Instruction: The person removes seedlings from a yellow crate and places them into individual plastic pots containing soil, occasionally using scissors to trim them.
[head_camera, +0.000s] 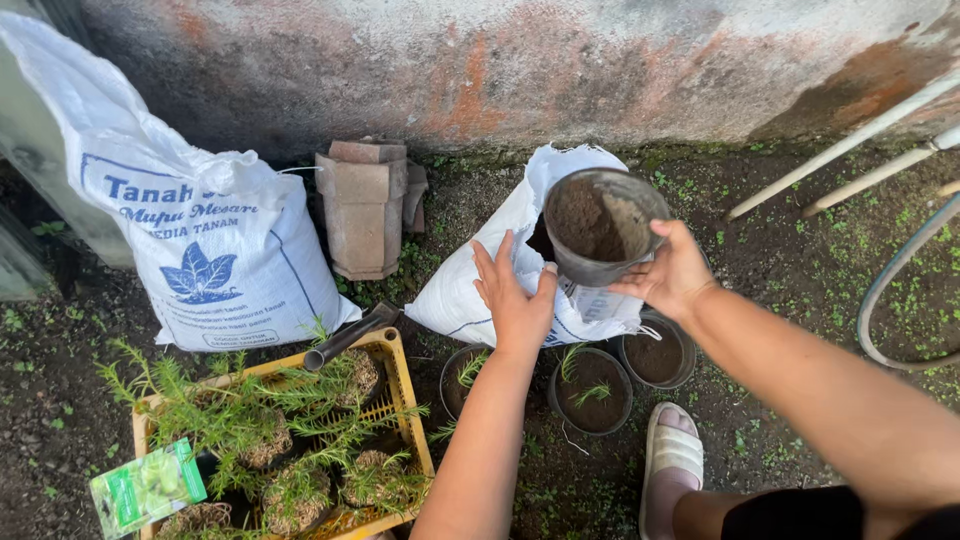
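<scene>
The right hand is gripping a soil-filled pot; the left hand, open, is touching the white sack alongside. Scooping is judged complete; steady carrying toward the pots below is required.

Hidden or cropped: the open soil sack mouth lies behind the soil-filled pot; right hand fingers are concealed behind that pot; yellow crate, lower left, and hose, right edge, are cut off.

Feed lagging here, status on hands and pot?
Right hand grips grey pot, tilted, part full of soil. Left hand open against white sack below pot. Three small pots on ground beneath; nothing blocking.
</scene>
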